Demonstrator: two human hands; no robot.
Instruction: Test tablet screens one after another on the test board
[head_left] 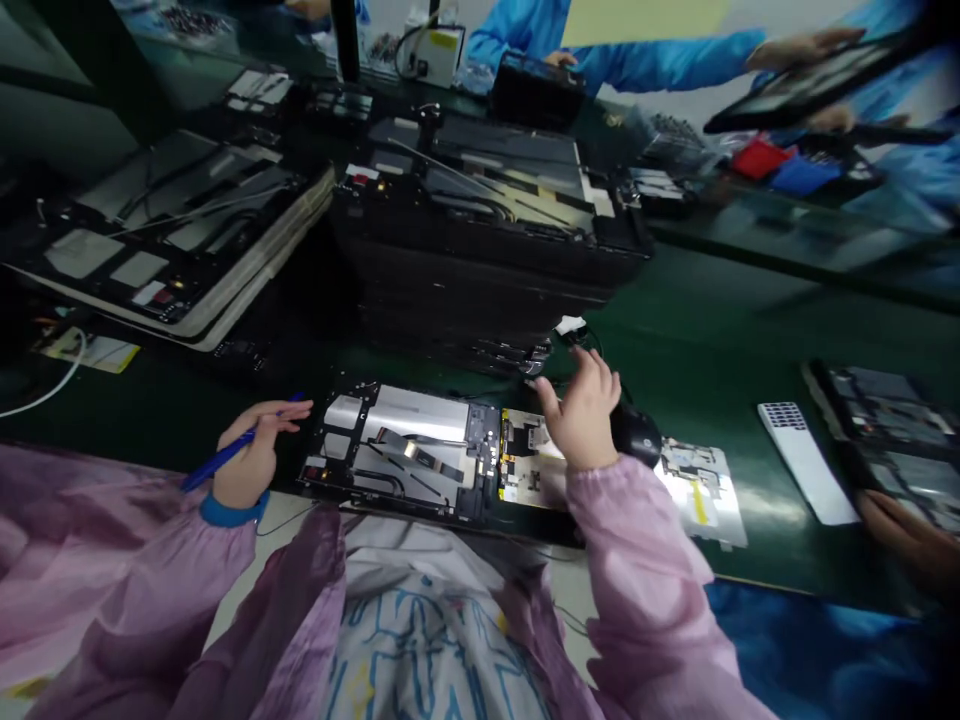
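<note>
My left hand (255,455) is closed around a slim blue pen-like tool (225,455), just left of an opened tablet housing (409,410). That black housing lies flat at the table edge, with silver panels and dark ribbon cables inside. Joined or butted to its right side is a board with yellow edging (521,470), partly hidden by my right forearm. My right hand (583,410) hovers above the board, thumb and fingers apart, with nothing visible in its grasp. Just beyond its fingertips is a small white scrap (570,326). A rounded black object (637,436) sits by the right wrist.
A tall stack of opened tablet housings (487,250) rises behind the work; another stack (165,240) stands at left. On the right are a silver plate (712,490), a white strip (806,460) and a co-worker's hand (907,535) at more housings. Across the table, people in blue sleeves handle devices.
</note>
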